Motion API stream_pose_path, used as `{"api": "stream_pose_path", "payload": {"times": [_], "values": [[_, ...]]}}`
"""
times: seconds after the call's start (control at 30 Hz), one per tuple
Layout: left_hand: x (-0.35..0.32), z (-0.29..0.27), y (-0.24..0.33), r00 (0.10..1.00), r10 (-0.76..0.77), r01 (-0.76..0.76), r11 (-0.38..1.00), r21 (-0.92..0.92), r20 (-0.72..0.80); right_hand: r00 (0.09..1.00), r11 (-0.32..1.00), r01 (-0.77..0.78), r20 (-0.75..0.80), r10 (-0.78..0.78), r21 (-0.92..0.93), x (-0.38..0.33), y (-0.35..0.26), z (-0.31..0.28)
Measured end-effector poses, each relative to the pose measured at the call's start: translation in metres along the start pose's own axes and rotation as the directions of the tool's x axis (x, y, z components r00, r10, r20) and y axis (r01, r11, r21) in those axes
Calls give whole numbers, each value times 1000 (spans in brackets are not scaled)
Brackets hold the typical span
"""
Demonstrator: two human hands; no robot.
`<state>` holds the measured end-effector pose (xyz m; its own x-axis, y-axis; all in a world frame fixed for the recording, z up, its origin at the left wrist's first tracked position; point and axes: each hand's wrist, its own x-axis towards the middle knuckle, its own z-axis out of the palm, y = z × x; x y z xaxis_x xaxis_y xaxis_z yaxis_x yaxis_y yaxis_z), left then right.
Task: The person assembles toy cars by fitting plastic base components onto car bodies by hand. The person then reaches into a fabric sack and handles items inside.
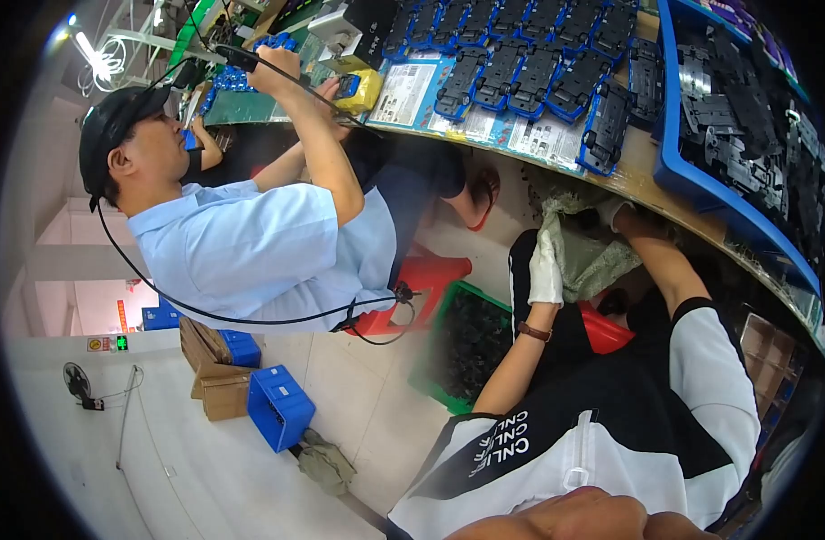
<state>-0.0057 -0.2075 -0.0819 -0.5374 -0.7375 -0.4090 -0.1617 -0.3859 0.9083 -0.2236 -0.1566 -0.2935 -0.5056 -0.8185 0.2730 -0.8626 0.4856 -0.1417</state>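
Observation:
A grey-green woven sack (585,261) hangs open between my knees, below the table edge. My left hand (546,270), in a white glove with a brown watch strap at the wrist, is closed on the sack's left rim. My right hand (613,214), gloved in white too, is at the sack's upper right side, right under the table edge. Its fingers are mostly hidden, so its grip does not show. The sack's inside looks dark, and I cannot make out what it contains.
Rows of blue toy cars with black undersides (507,76) cover the worktable. A blue bin (700,193) of black plastic parts stands at right. By my left leg is a green crate (444,396) of black parts, near a red stool (430,279). A co-worker (242,225) works at left.

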Motion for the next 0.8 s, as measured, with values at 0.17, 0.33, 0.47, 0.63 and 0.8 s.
{"api": "stream_pose_path", "payload": {"times": [0.17, 0.33, 0.47, 0.63, 0.8], "values": [[-3, -8, 7, 998, -59, 58, 997, -46, -8, 1000, 999, 5, -11, -5, -40, 5, 15, -6], [-1, -11, -3, 996, -51, 55, 997, -57, 74, 1000, 997, 16, -24, -17, -73, -8, 20, -1], [-3, -14, -8, 997, -24, 27, 999, -27, 75, 1000, 995, 9, -26, -12, -96, -1, 9, -1], [2, -23, -12, 998, -45, 47, 998, -42, 45, 999, 991, 25, -30, -30, -134, -14, 46, -7], [-1, -14, -14, 997, -13, 16, 999, -50, 71, 986, 958, 143, -45, -159, -248, -21, 57, -17]]}}
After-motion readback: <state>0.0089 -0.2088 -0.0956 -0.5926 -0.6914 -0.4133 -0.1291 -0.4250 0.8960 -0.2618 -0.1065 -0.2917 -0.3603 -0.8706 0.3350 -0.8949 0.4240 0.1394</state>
